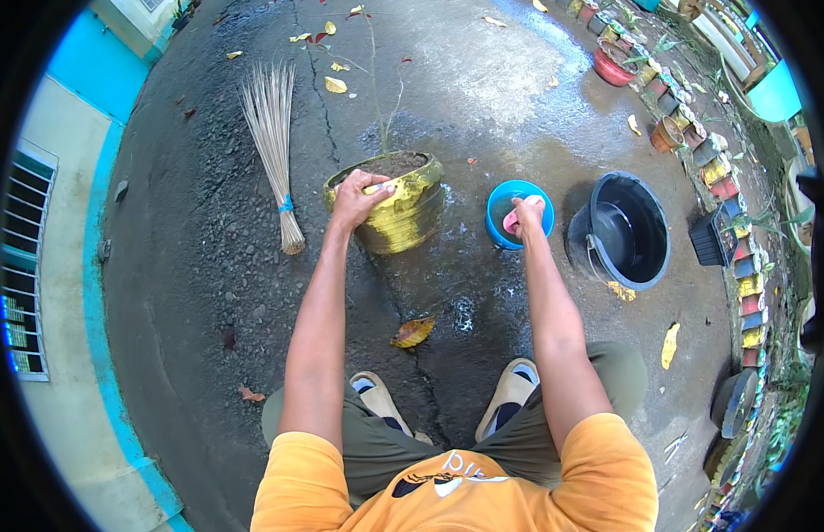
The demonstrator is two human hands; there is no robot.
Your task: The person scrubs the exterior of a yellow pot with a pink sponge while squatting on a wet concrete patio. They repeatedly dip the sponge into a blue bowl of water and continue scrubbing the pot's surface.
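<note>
My left hand (360, 198) grips the near rim of a yellow-painted flower pot (402, 223), its fingers over the edge. The pot's paint looks worn and dirty, and it leans towards me. Soil (402, 165) fills it, and a thin, nearly bare plant stem (379, 86) rises from it. To the right, my right hand (530, 209) reaches into a small blue pail (494, 229) that seems to hold water. It holds a pink object (511, 221), mostly covered by the fingers, so its kind cannot be told.
A stick broom (272, 133) tied with blue lies left of the pot. Right of the pail stands a black bucket (618, 229). Painted edging blocks (751, 286) and small pots (667, 134) line the right side. Fallen leaves (412, 332) dot the wet, cracked concrete (465, 359).
</note>
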